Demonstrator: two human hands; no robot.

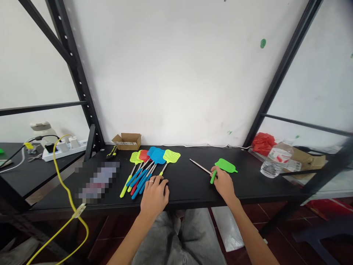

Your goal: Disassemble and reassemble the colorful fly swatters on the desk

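Observation:
Several fly swatters with yellow, red and blue heads lie side by side on the black table. My left hand is closed over the handle of the rightmost one, a yellow fly swatter; its fingers hide most of that handle. My right hand grips a green handle with a thin metal rod that points up and left. Just beyond those fingers, a separate green fly swatter head lies flat.
An opened cardboard box stands at the back left, beside a yellow-and-black tool. A blurred-out object with a yellow cable lies at left. Black shelf posts rise at both sides. A water bottle and red bag are at right.

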